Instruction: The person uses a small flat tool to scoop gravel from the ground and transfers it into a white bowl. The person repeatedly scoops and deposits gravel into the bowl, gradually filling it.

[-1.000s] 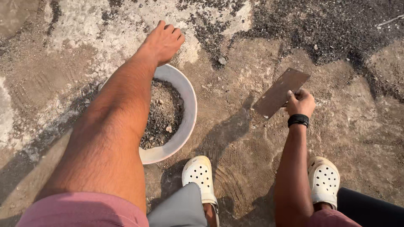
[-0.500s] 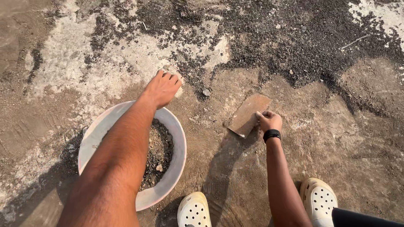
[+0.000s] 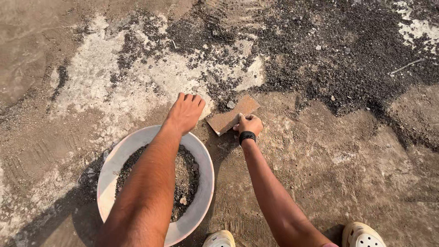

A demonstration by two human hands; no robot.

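Head view: the right hand (image 3: 249, 123) is closed around the near edge of a flat rusty metal scraper plate (image 3: 232, 116), holding it tilted with its far edge down on the ground (image 3: 320, 160), right at the border of the dark gravelly debris (image 3: 329, 59). The left hand (image 3: 185, 112) lies flat with fingers together on the ground, just past the far rim of the white pan (image 3: 203, 183); it grips nothing, though its thumb side sits close to that rim. The pan sits under the left forearm and already holds a layer of grey grit and small stones (image 3: 185, 178). By my reading the step in hand is scraping loose grit together beside the pan, with the pan partly loaded. A next stroke would call for keeping the plate's edge flush to the hard ground and drawing material toward the pan's lip, where the left hand is placed to steady or tip it.

Around them: a pale patch of bare concrete (image 3: 105, 77) to the left, a small stone (image 3: 231, 104) just beyond the plate, a thin stick (image 3: 407, 66) far right in the debris, and two white perforated clogs (image 3: 361, 235) at the bottom edge. The left forearm crosses over the pan's opening, which could get in the way of tipping grit in
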